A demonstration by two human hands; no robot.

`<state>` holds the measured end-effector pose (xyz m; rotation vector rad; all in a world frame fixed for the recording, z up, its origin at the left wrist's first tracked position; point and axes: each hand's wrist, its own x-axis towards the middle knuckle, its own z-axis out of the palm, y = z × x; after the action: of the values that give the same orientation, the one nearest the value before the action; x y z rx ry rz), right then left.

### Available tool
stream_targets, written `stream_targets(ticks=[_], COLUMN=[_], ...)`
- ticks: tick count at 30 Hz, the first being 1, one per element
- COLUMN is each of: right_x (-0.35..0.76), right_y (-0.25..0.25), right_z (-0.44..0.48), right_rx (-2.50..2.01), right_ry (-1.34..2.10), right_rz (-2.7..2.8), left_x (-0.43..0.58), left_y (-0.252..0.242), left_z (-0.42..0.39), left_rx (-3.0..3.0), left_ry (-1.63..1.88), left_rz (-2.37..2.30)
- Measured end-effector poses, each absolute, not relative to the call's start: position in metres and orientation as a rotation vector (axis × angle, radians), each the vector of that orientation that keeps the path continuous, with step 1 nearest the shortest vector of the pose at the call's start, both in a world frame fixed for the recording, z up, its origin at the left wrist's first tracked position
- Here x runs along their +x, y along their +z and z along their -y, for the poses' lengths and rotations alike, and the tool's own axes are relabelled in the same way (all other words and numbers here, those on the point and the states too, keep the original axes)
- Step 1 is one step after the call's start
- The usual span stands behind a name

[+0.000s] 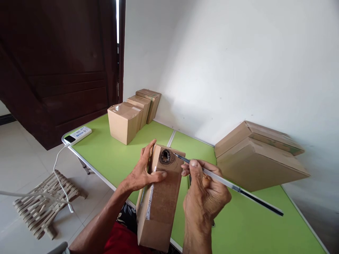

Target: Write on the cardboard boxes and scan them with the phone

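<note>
My left hand (144, 173) grips a long cardboard box (165, 204) from its left side, thumb lying across the top face. Near the far end of that face is a small ragged hole (165, 156) with dark scribbled rings around it. A wide brown tape strip and a white barcode label show on the box. Pinched in my right hand (205, 194) is a slim pen (222, 180) with a translucent barrel. Its point is at the face just right of the hole; whether it touches I cannot tell. The box is tilted over the near table edge.
Several cardboard boxes (123, 123) stand at the back left of the green table (100, 151). Two larger boxes (254, 162) lean by the wall at right. A white power bank (79, 135) with a cable lies at the left corner. A woven stool (47, 201) is on the floor.
</note>
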<state>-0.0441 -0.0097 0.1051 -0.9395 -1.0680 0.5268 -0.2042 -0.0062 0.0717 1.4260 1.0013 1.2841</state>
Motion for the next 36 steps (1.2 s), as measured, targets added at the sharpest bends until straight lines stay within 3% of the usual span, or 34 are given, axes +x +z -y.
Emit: stream_targets(ticks=[8, 14, 22, 32, 36], right_x=[-0.028, -0.001, -0.033, 0.015, 0.052], right_y=[0.109, 0.053, 0.002, 0.01, 0.005], right_z=[0.001, -0.021, -0.019, 0.013, 0.021], right_rx=[-0.9, -1.905, -2.254, -2.391, -2.528], right_ry=[0.55, 0.521, 0.514, 0.236, 0.3], right_rz=[1.035, 1.619, 1.829, 1.637, 1.438], left_x=[-0.219, -0.237, -0.229, -0.227, -0.222], left_y=[0.059, 0.047, 0.046, 0.047, 0.048], left_z=[0.005, -0.001, -0.003, 0.001, 0.002], left_rx=[1.269, 1.105, 1.109, 1.148, 1.146], left_ry=[1.296, 1.388, 1.388, 1.376, 1.345], left_rz=[-0.957, -0.966, -0.96, -0.955, -0.95])
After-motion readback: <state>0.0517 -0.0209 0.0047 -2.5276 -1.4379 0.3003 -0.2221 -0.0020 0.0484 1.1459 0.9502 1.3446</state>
